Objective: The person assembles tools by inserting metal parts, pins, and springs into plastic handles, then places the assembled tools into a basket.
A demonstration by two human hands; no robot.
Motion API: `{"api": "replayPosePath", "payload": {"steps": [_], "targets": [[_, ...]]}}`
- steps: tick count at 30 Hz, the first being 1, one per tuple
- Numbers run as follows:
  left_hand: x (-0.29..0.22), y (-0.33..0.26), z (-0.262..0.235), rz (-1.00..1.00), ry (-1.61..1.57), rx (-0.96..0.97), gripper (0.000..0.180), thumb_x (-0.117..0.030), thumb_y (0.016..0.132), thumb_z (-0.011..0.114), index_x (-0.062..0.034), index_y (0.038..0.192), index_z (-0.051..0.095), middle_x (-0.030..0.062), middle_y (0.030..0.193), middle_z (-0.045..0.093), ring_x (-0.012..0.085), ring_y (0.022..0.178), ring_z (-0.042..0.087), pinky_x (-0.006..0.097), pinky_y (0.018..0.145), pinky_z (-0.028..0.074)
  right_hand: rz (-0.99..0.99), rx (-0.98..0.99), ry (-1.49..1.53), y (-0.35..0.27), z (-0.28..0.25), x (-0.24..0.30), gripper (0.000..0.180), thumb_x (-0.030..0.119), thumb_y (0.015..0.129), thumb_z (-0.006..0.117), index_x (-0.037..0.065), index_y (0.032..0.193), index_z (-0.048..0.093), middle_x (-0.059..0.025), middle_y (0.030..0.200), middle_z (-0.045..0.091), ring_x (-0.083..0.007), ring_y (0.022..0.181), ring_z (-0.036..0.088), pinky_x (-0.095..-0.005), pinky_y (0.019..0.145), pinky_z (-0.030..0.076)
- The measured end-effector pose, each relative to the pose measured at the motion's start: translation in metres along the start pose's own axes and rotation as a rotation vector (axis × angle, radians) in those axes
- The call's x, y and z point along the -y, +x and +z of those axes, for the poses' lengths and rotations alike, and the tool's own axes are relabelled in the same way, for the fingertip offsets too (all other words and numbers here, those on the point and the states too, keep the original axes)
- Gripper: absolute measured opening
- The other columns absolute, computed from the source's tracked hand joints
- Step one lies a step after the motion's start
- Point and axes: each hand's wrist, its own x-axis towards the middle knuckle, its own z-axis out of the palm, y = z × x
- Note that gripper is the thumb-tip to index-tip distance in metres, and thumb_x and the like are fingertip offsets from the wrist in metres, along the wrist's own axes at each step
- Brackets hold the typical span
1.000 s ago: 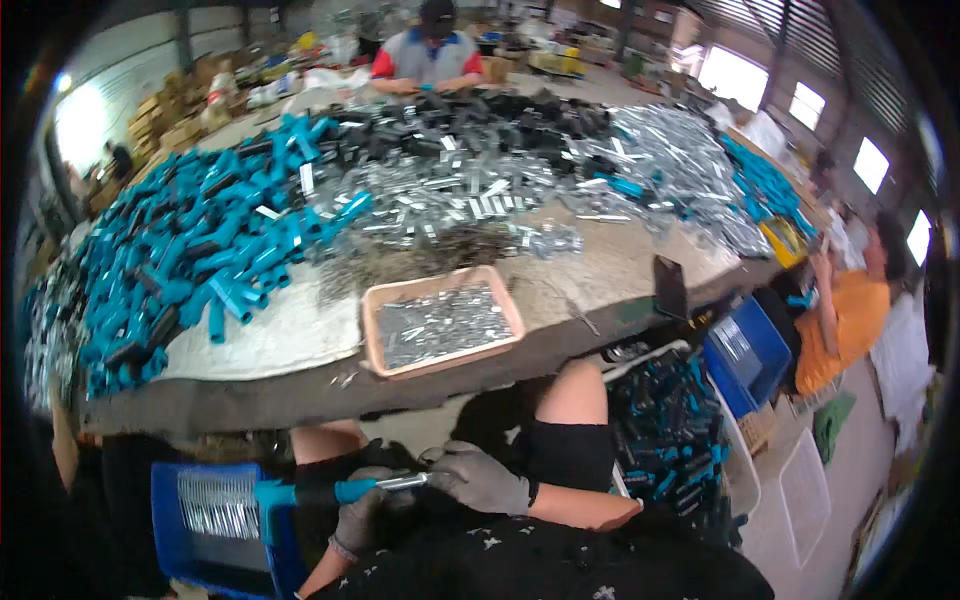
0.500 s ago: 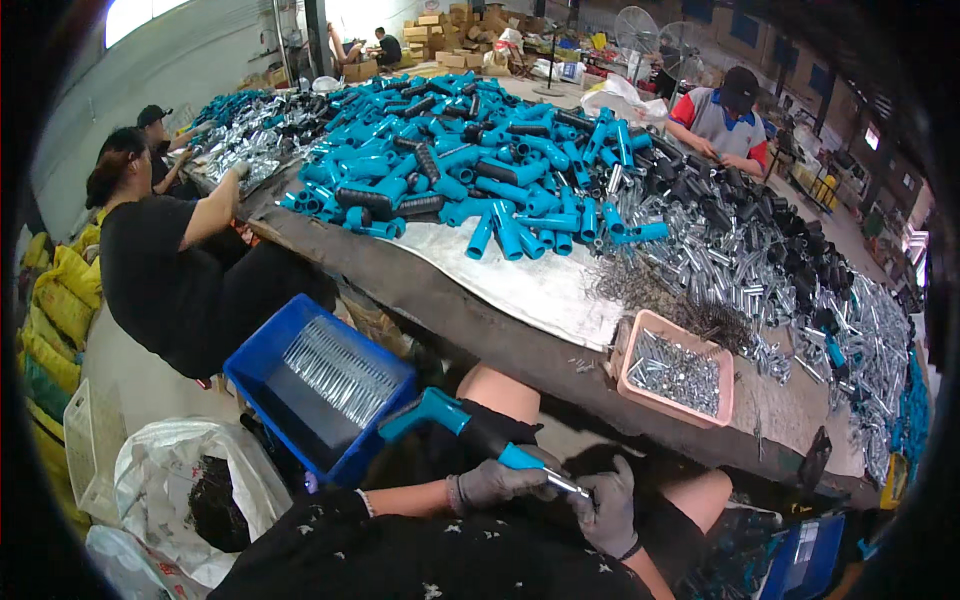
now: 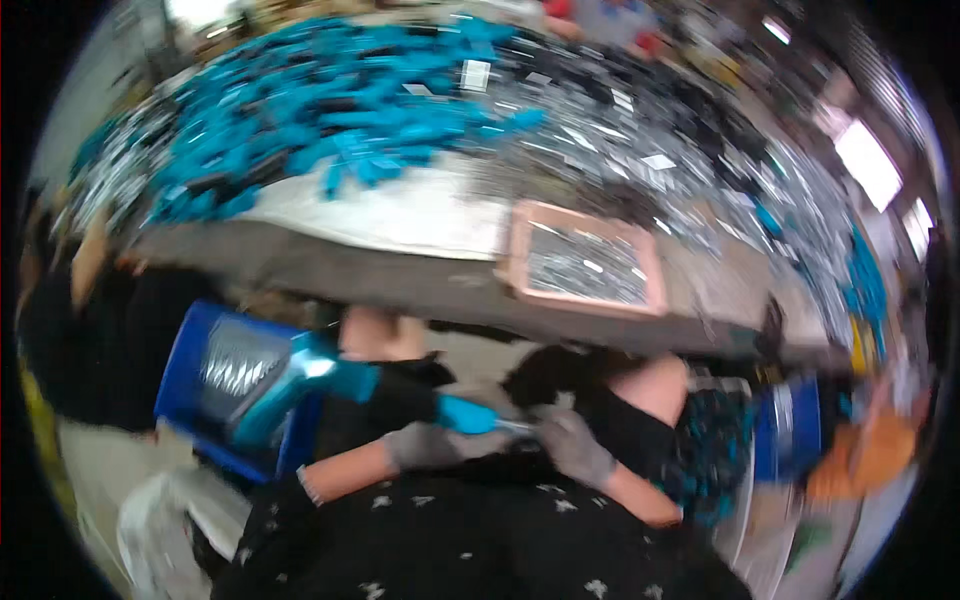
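Across my lap lies a teal-and-black angled handle [image 3: 345, 380], its bent teal end out to the left and a thin metal rod [image 3: 514, 428] at its right end. My left hand [image 3: 428, 446], in a grey glove, is closed round the handle's lower teal part. At the rod, my gloved right hand [image 3: 577, 446] has its fingers drawn together on the metal end. Motion blur hides exactly how the fingertips sit. A pink tray [image 3: 512, 270] of small metal parts stands beyond my hands on the table edge.
Teal handles [image 3: 330, 110] and metal tubes [image 3: 700, 190] are heaped on the table [image 3: 300, 265]. A blue bin [image 3: 175, 370] with metal parts stands at left, near a white sack [image 3: 165, 515]. At right are another blue bin [image 3: 805, 430] and an orange item [image 3: 865, 455].
The view has swung right and down, blurring the scene. Both hands keep hold of the handle and its rod, and the right hand's raised finger has come down toward the rod.
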Motion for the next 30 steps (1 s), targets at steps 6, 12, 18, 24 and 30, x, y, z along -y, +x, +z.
{"api": "replayPosePath", "payload": {"steps": [6, 12, 18, 24, 30], "targets": [[-0.005, 0.011, 0.006, 0.066, -0.084, -0.156, 0.03, -0.022, 0.082, 0.079, -0.0059, 0.104, 0.067, 0.0079, 0.093, 0.07, 0.0212, 0.084, 0.068, 0.039, 0.077, 0.055, 0.195, 0.024, 0.2, 0.015, 0.019, -0.015, 0.037, 0.024, 0.104, 0.039, -0.002, 0.12, 0.058, -0.0204, 0.108, 0.064, -0.0334, 0.1, 0.061, -0.0398, 0.092, 0.048], [0.028, 0.03, -0.015, 0.081, 1.022, -0.046, 0.031, -0.02, 0.078, 0.07, -0.0104, 0.107, 0.066, 0.0161, 0.082, 0.069, 0.0346, 0.077, 0.067, 0.047, 0.069, 0.053, 0.769, 0.002, 1.317, -0.009, -0.115, -0.023, 0.056, 0.036, 0.096, 0.06, 0.001, 0.138, 0.047, -0.0135, 0.11, 0.065, -0.0195, 0.091, 0.067, -0.0334, 0.079, 0.055], [0.075, 0.016, -0.016, -0.265, 0.978, 0.073, 0.052, -0.019, 0.079, 0.072, -0.0124, 0.129, 0.058, 0.0207, 0.109, 0.065, 0.039, 0.098, 0.063, 0.048, 0.086, 0.05, 0.987, 0.184, 0.63, 0.019, -0.079, 0.021, 0.048, 0.017, 0.084, 0.073, -0.001, 0.125, 0.057, -0.0057, 0.09, 0.067, -0.0131, 0.073, 0.065, -0.0281, 0.065, 0.054], [0.06, 0.026, -0.053, -0.424, -0.145, -0.463, 0.046, -0.02, 0.095, 0.063, 0.0015, 0.134, 0.054, 0.0128, 0.121, 0.062, 0.0229, 0.111, 0.06, 0.035, 0.097, 0.049, 1.102, 0.338, 0.216, 0.039, -0.059, -0.056, 0.033, 0.018, 0.082, 0.071, -0.005, 0.105, 0.068, -0.0076, 0.076, 0.067, -0.0121, 0.059, 0.063, -0.026, 0.056, 0.05], [0.062, 0.018, -0.061, -0.317, -0.343, -0.547, 0.039, -0.022, 0.099, 0.055, 0.0029, 0.129, 0.057, 0.0128, 0.118, 0.063, 0.0231, 0.109, 0.062, 0.035, 0.096, 0.05, 0.999, 0.414, 0.094, 0.048, -0.031, -0.092, 0.027, 0.025, 0.084, 0.069, 0.001, 0.098, 0.074, -0.005, 0.071, 0.065, -0.0114, 0.057, 0.062, -0.027, 0.053, 0.049]]}}
